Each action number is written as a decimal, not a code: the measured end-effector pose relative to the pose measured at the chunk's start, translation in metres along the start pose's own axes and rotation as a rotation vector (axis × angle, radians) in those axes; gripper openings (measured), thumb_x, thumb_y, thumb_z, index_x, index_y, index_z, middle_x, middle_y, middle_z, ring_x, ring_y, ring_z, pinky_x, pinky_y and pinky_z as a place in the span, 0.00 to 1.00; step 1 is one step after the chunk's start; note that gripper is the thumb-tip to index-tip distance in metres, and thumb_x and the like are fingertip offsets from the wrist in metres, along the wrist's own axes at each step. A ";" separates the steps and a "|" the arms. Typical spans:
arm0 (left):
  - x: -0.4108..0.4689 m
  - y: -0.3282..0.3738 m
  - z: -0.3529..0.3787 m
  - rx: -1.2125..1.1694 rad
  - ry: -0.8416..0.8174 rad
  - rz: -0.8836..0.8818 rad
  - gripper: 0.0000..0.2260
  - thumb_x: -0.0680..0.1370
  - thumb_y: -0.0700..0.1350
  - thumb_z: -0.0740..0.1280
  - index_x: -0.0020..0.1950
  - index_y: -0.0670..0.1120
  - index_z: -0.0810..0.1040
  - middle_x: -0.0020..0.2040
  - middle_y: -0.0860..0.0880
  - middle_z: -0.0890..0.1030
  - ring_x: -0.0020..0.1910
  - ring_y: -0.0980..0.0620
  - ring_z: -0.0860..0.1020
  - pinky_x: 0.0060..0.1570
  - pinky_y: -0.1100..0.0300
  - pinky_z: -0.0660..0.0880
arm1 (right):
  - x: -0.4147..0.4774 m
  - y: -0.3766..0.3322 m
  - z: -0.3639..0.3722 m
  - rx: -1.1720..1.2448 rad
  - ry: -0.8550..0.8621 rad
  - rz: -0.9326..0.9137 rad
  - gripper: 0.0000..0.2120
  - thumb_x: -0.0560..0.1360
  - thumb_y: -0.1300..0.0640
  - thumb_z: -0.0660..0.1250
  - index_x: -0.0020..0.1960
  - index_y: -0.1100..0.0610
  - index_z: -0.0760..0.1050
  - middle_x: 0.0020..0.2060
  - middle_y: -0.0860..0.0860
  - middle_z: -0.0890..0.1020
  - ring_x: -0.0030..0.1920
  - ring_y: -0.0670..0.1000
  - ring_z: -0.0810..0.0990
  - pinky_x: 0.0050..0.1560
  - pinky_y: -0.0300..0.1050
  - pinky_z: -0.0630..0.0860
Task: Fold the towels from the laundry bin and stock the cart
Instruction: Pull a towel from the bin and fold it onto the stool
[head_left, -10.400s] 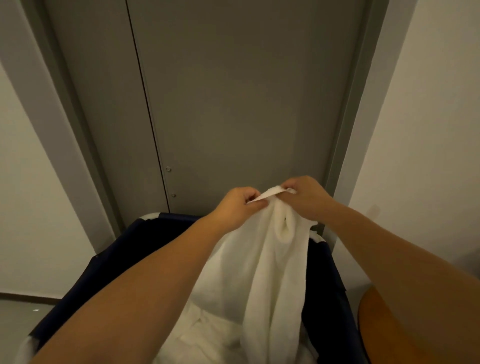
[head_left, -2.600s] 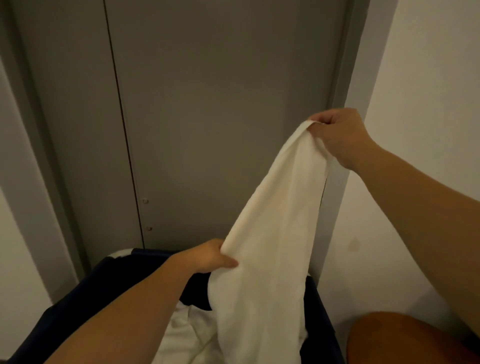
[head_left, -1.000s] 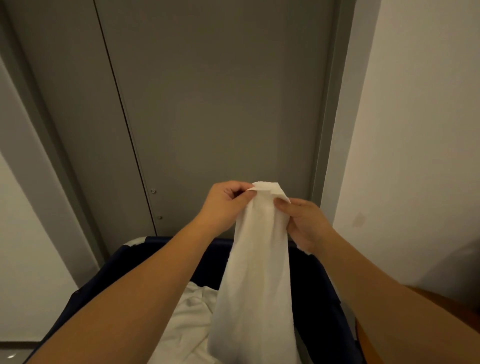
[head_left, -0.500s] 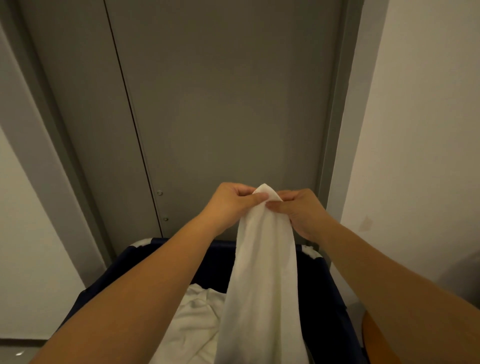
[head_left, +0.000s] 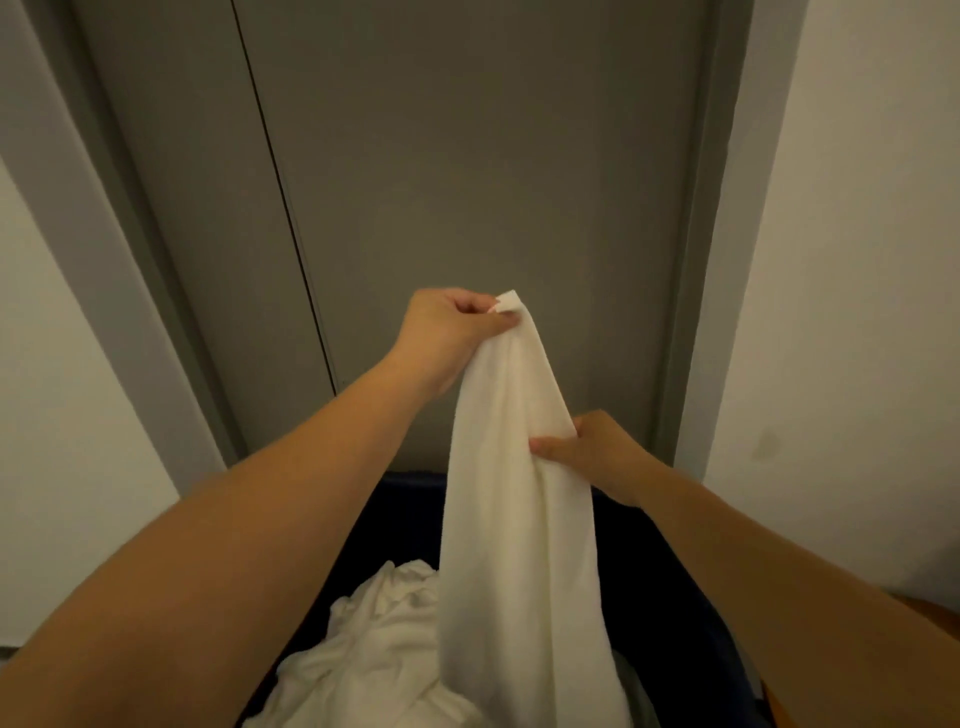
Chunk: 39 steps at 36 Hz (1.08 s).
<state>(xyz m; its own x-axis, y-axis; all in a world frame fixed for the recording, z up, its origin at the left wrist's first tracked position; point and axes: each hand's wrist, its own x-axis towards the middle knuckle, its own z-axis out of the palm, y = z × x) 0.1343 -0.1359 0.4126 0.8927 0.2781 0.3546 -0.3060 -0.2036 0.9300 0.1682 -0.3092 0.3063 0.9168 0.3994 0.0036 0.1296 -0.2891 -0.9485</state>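
A white towel (head_left: 514, 519) hangs in a long narrow drape over the dark blue laundry bin (head_left: 670, 582). My left hand (head_left: 447, 332) pinches its top corner, held up in front of the door. Lower down, my right hand (head_left: 587, 452) grips the towel's right edge, thumb across the cloth. More crumpled white towels (head_left: 374, 660) lie inside the bin, below my left forearm. The hanging towel's lower end runs out of the bottom of the view.
A closed grey door (head_left: 467, 182) in a grey frame stands right behind the bin. White walls (head_left: 857, 312) flank it on both sides. A brown rounded surface (head_left: 930, 613) shows at the lower right edge.
My hands were together at the towel's top. My left hand has lifted the corner higher, while my right hand has slid down the right edge.
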 end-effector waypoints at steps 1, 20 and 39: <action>0.005 0.009 -0.005 0.009 0.021 0.026 0.08 0.69 0.37 0.77 0.34 0.45 0.81 0.36 0.52 0.83 0.37 0.56 0.82 0.45 0.59 0.80 | 0.002 0.001 0.003 0.006 0.005 -0.003 0.14 0.70 0.51 0.75 0.48 0.60 0.81 0.40 0.51 0.84 0.39 0.48 0.83 0.37 0.39 0.78; 0.032 0.087 -0.069 0.052 0.128 0.103 0.04 0.70 0.36 0.76 0.43 0.40 0.82 0.42 0.45 0.84 0.40 0.49 0.83 0.41 0.58 0.80 | 0.020 -0.024 0.037 0.388 -0.154 -0.024 0.10 0.69 0.65 0.74 0.48 0.68 0.81 0.44 0.58 0.85 0.43 0.54 0.85 0.38 0.43 0.81; 0.035 0.056 -0.094 0.205 0.275 0.097 0.05 0.72 0.40 0.75 0.42 0.42 0.81 0.39 0.50 0.81 0.31 0.60 0.79 0.34 0.67 0.78 | 0.030 -0.043 -0.038 -0.156 0.188 -0.160 0.09 0.67 0.55 0.77 0.42 0.60 0.83 0.38 0.53 0.83 0.39 0.50 0.80 0.42 0.44 0.76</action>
<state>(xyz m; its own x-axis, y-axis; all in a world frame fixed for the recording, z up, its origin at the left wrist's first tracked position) 0.1171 -0.0491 0.4863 0.7316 0.4853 0.4789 -0.2872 -0.4177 0.8620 0.2044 -0.3175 0.3594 0.9318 0.2873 0.2219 0.3220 -0.3717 -0.8707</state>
